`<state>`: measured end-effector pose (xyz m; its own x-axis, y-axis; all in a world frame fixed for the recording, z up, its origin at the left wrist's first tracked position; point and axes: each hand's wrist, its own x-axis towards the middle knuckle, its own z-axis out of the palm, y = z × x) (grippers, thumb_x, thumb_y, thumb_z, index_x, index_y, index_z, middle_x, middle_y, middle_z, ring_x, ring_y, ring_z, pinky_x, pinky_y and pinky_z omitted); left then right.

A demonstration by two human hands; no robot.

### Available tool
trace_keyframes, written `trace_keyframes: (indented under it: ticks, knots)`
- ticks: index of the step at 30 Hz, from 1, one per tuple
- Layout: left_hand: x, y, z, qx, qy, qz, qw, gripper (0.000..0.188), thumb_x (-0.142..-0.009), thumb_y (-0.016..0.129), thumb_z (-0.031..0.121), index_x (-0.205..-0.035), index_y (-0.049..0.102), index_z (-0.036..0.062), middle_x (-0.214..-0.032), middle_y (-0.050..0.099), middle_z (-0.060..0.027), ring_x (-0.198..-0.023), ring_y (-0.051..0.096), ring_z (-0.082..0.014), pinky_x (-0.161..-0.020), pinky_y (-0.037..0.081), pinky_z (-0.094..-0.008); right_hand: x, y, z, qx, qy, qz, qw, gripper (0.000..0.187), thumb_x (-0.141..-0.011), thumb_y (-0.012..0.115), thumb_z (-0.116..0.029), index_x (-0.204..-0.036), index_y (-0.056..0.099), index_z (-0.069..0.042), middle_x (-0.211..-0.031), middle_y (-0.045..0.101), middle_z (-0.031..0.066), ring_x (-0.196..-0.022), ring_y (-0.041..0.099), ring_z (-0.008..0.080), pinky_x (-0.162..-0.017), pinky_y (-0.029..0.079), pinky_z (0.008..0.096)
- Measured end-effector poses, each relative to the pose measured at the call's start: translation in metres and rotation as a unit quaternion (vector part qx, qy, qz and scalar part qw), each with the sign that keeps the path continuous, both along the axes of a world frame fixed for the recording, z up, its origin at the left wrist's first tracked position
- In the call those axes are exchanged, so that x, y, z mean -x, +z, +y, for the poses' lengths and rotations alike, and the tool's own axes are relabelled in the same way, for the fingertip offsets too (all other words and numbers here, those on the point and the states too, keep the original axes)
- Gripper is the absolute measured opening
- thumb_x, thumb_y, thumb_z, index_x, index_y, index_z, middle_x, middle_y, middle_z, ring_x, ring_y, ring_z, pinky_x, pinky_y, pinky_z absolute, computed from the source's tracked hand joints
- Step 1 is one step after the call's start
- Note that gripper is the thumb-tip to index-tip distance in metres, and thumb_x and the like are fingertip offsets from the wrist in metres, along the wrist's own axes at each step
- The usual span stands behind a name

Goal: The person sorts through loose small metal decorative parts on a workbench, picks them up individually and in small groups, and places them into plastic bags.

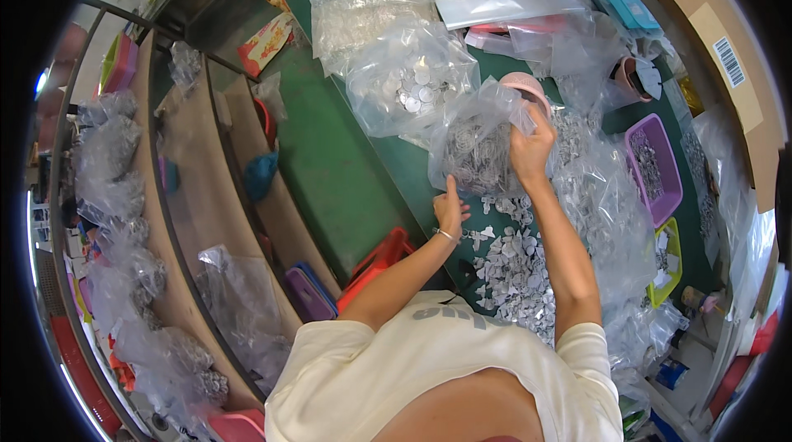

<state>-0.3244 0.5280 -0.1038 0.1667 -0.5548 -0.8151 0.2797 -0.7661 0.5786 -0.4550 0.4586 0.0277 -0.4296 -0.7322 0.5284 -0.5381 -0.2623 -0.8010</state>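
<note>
A clear plastic bag (474,149), filled with small silvery pieces, stands over the green table in front of me. My right hand (533,143) grips its gathered top on the right side. At the bag's lower left corner, my left hand (448,209) has its index finger stretched up against the plastic, with the other fingers apart. Just past my right hand sits a pink round container (528,87), partly covered by the bag. Below the bag lies a loose heap of flat silvery pieces (513,273), between my forearms.
Another clear bag (412,83) with round silvery discs lies beyond. To the right are a purple basket (656,170) and a green basket (667,264) with pieces in them. Wooden shelves (194,194) holding bagged goods stand at left. A red bin (375,264) sits near my left forearm.
</note>
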Motion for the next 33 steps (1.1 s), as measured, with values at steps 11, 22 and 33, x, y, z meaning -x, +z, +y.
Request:
trace_keyframes:
  ticks: [11,22,33]
  knots:
    - [0.047,-0.114,-0.008,0.182,0.109,-0.084,0.974,0.035,-0.078,0.042,0.001,-0.112,0.046,-0.0051,-0.102,0.057,-0.0137,-0.074,0.057,-0.0193,-0.059,0.047,-0.0285,0.007,0.002,-0.001,0.017,-0.008,-0.042,0.999,0.017,-0.076,0.057,0.002,-0.092,0.060,0.005,-0.075,0.057,0.0016,-0.067,0.049,0.0063,-0.059,0.040,0.0212]
    - [0.025,-0.055,-0.007,-0.021,0.240,0.231,0.943,0.015,-0.070,0.039,-0.005,-0.074,0.047,0.0072,-0.063,0.045,-0.0048,-0.052,0.041,-0.0125,-0.051,0.033,-0.0223,0.017,0.000,-0.005,0.028,-0.031,-0.059,0.997,0.017,-0.072,0.056,0.002,-0.087,0.060,0.006,-0.080,0.062,0.0153,-0.074,0.059,0.0209,-0.068,0.044,0.0291]
    - [0.028,0.014,0.033,0.288,0.014,0.078,0.954,0.022,-0.075,0.036,-0.007,-0.069,0.052,0.0063,-0.061,0.047,0.0032,-0.052,0.039,-0.0053,-0.047,0.029,-0.0191,0.005,0.051,0.020,0.027,0.026,-0.089,0.995,0.011,-0.076,0.058,0.000,-0.086,0.060,0.003,-0.076,0.057,0.0012,-0.069,0.050,0.0067,-0.063,0.040,0.0209]
